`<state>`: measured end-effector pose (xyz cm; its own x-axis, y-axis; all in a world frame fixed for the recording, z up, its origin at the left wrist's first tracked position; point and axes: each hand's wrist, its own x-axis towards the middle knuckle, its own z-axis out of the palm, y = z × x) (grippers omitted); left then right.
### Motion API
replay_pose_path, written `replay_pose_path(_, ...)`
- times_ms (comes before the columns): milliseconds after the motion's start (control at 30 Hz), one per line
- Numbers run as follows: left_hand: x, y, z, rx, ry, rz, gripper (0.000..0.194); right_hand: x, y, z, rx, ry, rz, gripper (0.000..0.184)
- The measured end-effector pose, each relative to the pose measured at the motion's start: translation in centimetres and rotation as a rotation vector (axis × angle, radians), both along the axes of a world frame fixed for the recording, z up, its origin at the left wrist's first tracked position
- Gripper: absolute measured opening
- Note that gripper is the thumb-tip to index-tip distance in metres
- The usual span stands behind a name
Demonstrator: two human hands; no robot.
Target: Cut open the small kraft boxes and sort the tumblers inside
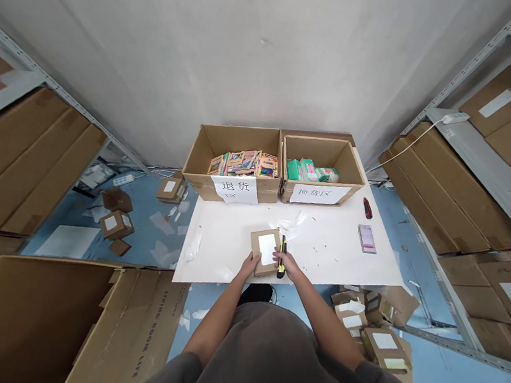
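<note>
A small cardboard box (pixel 255 241) with a white label on top is held at the front of the white table. My left hand (pixel 249 265) grips its lower left corner, thumb on top. On the box's right side, my right hand (pixel 288 262) is closed round a yellow and black utility knife (pixel 282 256), fingertips near the label. Whether the knife's blade is out cannot be made out. Scraps of clear and white wrapping (pixel 292 227) lie just behind the box.
Two open cartons stand at the table's back: the left carton (pixel 201 184) holds colourful packs, the right carton (pixel 285 188) green packs. A red knife (pixel 367 208) lies at right. Shelves of boxes flank the table (pixel 336 249). A large open carton (pixel 146 320) stands at lower left.
</note>
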<state>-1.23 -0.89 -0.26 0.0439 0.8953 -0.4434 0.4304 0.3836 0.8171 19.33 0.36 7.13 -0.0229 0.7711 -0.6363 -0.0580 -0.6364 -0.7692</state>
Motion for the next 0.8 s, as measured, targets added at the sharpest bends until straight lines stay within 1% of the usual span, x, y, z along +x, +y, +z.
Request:
replay_pose_path(67, 0.4, -0.7, -0.4, -0.059, -0.058, 0.073, 0.057, 1.2, -0.2, -0.5, 0.018, -0.028, -0.085, 0.054)
replay_pose_path(133, 1.1, -1.4, -0.8, -0.096, -0.090, 0.153, 0.056, 2.4, -0.5, -0.9, 0.014, -0.137, -0.118, 0.055)
replay_pose_path(233, 2.2, -2.0, -1.2, -0.078, -0.103, 0.200, 0.055, 3.1, -1.4, -1.2, -0.044, -0.222, -0.038, 0.049)
replay_pose_path(300, 2.7, -1.9, -1.1, -0.065, -0.135, 0.205, 0.054, 3.0, -2.2, -0.8, -0.053, -0.219, -0.014, 0.047)
replay_pose_path(333, 2.9, -1.7, -0.9, -0.056, -0.160, 0.201, 0.054, 2.9, -2.5, -0.5, -0.033, -0.218, -0.016, 0.047)
replay_pose_path(400, 3.2, -1.2, -0.6, -0.045, -0.205, 0.184, 0.056, 2.7, -3.2, 0.5, 0.055, -0.201, -0.036, 0.051)
replay_pose_path(433, 3.4, -0.9, -0.4, -0.047, -0.194, 0.169, 0.057, 2.5, -3.4, 1.0, 0.115, -0.178, -0.048, 0.052)
replay_pose_path(500, 3.6, -0.2, -0.1, -0.068, -0.093, 0.145, 0.055, 2.2, -3.9, 1.9, 0.216, -0.111, -0.059, 0.054)
replay_pose_path(533, 3.6, 0.2, 0.1, -0.080, -0.021, 0.142, 0.054, 2.0, -4.0, 2.1, 0.234, -0.075, -0.058, 0.054)
replay_pose_path(600, 3.5, 1.1, 0.5, -0.088, 0.094, 0.166, 0.057, 1.5, -4.3, 2.2, 0.208, -0.029, -0.049, 0.054)
replay_pose_path(633, 3.3, 1.5, 0.8, -0.085, 0.117, 0.191, 0.059, 1.3, -4.4, 2.0, 0.183, -0.019, -0.048, 0.054)
replay_pose_path(700, 2.6, 2.5, 1.8, -0.027, 0.163, 0.215, 0.060, 1.1, -4.4, 1.6, 0.153, -0.010, -0.052, 0.056)
replay_pose_path(733, 2.2, 3.1, 2.5, 0.030, 0.200, 0.192, 0.061, 1.1, -4.2, 1.3, 0.153, -0.010, -0.052, 0.057)
replay_pose_path(767, 1.7, 3.8, 3.3, 0.118, 0.260, 0.125, 0.062, 1.3, -4.0, 1.2, 0.158, -0.020, -0.050, 0.057)
replay_pose_path(800, 1.3, 4.6, 4.2, 0.216, 0.326, 0.001, 0.066, 1.5, -3.6, 1.1, 0.159, -0.043, -0.043, 0.055)
